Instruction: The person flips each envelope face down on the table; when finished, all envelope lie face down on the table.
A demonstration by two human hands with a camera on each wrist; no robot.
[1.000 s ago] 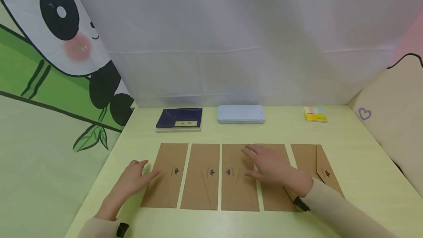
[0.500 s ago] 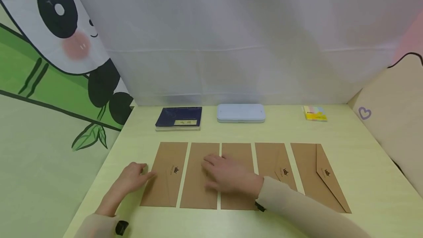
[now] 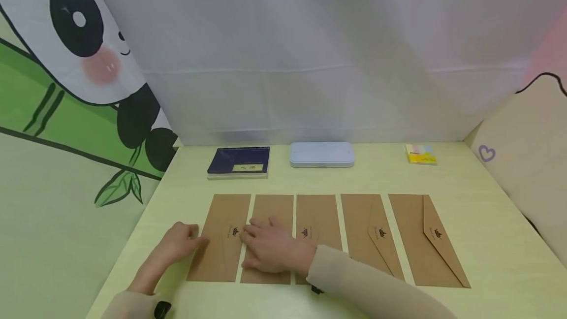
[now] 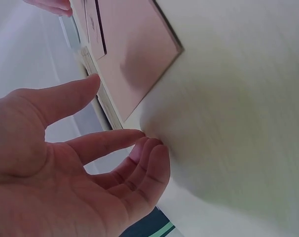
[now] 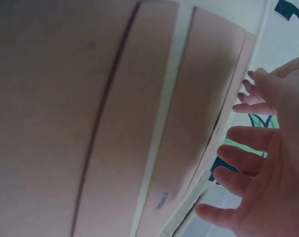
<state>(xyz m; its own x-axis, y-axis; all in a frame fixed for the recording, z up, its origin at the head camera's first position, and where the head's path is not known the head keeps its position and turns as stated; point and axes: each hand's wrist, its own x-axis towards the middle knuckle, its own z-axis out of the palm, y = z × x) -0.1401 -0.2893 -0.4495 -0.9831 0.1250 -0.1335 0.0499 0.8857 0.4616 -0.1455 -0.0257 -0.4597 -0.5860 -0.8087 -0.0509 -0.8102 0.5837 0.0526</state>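
- Envelopes (image 3: 318, 218), five: I see them in a row on the table (image 3: 443, 174).
- Left hand (image 3: 177, 243): fingers loose, unclasped, at the leftmost envelope's outer edge.
- Right hand (image 3: 272, 247): fingers apart, over the second envelope from left.

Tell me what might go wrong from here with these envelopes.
The right hand is over the second envelope from the left; a brush could slide it into a closely set neighbour. The right sleeve reaches across the near end of the third envelope and might drag it askew. The left hand, beside the leftmost envelope, could nudge it.
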